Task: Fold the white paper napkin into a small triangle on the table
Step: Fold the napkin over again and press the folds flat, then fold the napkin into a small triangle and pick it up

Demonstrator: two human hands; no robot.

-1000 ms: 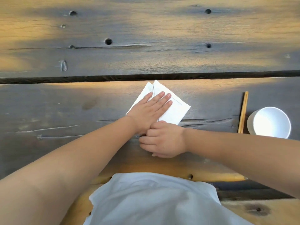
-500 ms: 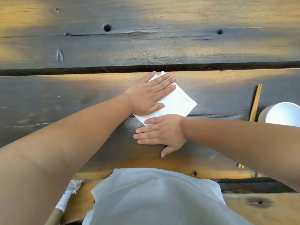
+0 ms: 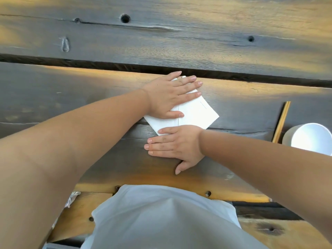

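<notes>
We see the napkin (image 3: 195, 115), a white, soft-looking folded rectangle with a straight crease down its middle, lying flat and skewed on the table (image 3: 89, 97) just past centre, toward 12 o'clock. The left hand (image 3: 168, 95) lies flat on its far-left part, fingers straight and spread, pressing the paper down without gripping it (the thumb rests along the sheet's near part). The right hand (image 3: 177, 144) lies flat too, fingers straight and pointing toward 9 o'clock; its index finger touches the napkin's near edge while the other fingers rest on bare wood, grasping nothing. The table is dark, weathered planks with knot holes, cracks and a deep seam running just beyond the napkin. At 3 o'clock lie thin wooden chopsticks (image 3: 282, 121), and just beside them stands a round white cup (image 3: 312, 139).
</notes>
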